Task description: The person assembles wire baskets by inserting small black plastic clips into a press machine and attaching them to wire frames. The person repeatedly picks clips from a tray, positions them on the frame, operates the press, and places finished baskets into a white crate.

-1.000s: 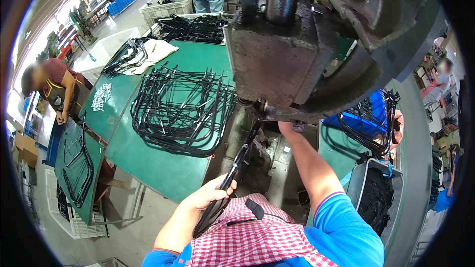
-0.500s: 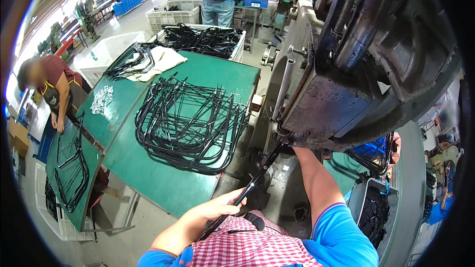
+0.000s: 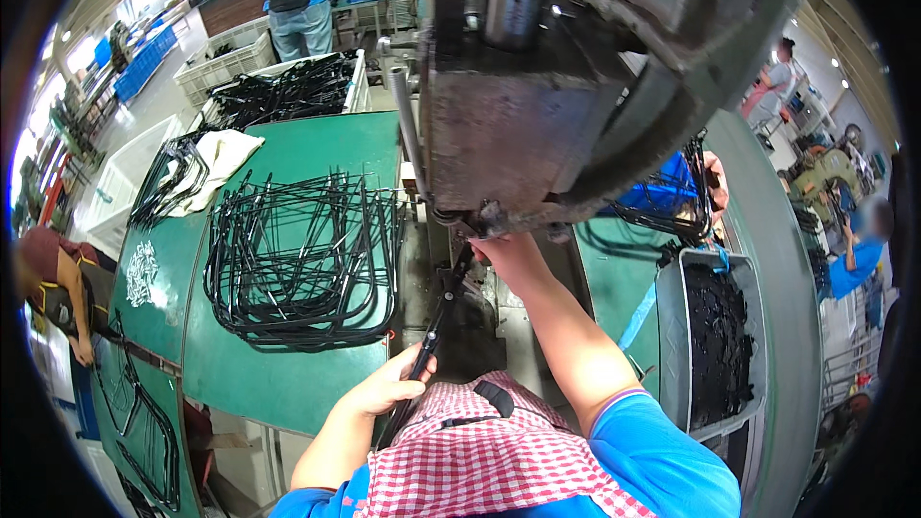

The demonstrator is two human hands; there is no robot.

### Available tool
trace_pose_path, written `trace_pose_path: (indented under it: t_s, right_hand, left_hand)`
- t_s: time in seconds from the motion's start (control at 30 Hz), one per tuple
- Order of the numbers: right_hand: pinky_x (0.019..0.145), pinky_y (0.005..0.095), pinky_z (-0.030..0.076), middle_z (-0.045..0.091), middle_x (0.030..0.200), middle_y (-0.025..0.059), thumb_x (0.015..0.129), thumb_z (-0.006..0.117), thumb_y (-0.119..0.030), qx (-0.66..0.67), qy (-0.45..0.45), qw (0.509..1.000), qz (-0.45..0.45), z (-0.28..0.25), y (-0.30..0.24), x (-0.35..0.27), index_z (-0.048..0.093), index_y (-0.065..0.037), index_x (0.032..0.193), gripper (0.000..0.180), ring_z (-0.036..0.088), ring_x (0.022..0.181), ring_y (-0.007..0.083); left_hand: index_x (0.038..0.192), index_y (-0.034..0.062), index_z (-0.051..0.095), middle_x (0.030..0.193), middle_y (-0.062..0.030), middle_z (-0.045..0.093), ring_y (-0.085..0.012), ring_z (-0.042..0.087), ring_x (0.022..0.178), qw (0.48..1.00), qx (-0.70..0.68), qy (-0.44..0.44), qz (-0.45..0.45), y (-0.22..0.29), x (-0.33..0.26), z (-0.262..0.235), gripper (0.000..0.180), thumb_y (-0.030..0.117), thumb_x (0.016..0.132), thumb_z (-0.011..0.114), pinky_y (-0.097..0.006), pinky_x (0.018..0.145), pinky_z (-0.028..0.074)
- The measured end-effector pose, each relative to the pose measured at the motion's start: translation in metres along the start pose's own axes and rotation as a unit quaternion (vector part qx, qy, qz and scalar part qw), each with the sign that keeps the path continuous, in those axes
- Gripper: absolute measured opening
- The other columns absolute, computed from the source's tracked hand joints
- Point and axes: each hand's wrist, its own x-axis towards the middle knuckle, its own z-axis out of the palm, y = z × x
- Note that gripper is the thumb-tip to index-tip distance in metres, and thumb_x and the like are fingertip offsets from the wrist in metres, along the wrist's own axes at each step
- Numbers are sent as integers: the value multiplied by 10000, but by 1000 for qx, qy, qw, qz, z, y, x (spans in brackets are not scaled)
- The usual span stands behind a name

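Observation:
My left hand (image 3: 389,386) grips the near end of a long black metal rod (image 3: 434,331) that slants up toward the big grey press machine (image 3: 537,105). My right hand (image 3: 504,247) reaches up under the press head, its fingers hidden by the machine, right by the rod's far end. A red and white checked apron (image 3: 480,460) covers my lap below.
A pile of bent black wire frames (image 3: 297,259) lies on the green table (image 3: 269,374) to my left. A grey bin of black parts (image 3: 715,336) stands at the right. Crates of more frames (image 3: 288,86) sit at the back. Other people work at the far left, back and right.
The view has swung so the press now sits more centred and closer. My left hand still holds the rod; my right hand stays under the press head.

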Motion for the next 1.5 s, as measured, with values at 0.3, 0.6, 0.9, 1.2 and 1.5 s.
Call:
trace_pose_path:
  t_s: [0.3,0.6,0.9,1.2,1.5]
  right_hand:
    - [747,435,502,654,909,205,861,586,-293,-233,15,953,-193,10,-3,2,650,-20,935,289,631,871,360]
    - [895,407,459,560,1148,222,852,587,-340,-229,140,950,-160,-110,30,-69,571,-23,1189,463,564,1021,372]
    - [980,417,416,527,1244,177,801,625,-304,-376,482,746,265,-420,174,-241,597,-100,1197,446,505,1159,336]
    - [1001,411,409,509,1305,104,737,761,-374,-321,372,721,488,-442,198,-258,548,-125,1242,602,464,1238,281]
    - [761,361,500,685,846,161,857,627,-237,-275,529,760,258,-470,283,-259,637,29,947,281,664,823,282]
  left_hand:
    - [1412,84,322,1037,-31,505,-128,511,863,996,-44,79,1,-3,-1,21,974,325,589,783,-261,783,425]
    - [1416,100,313,995,-25,466,-121,499,845,990,-69,108,53,-12,6,62,932,427,658,744,-262,728,432]
    - [1383,151,313,961,14,469,-104,510,799,983,-57,168,39,-11,14,98,903,427,631,729,-261,708,429]
    - [1418,182,309,960,24,516,-110,559,825,983,-45,170,61,-21,21,109,842,415,696,674,-289,715,448]
    - [1413,191,321,991,30,493,-103,529,837,987,-24,148,61,-21,25,110,831,473,708,658,-284,724,442]
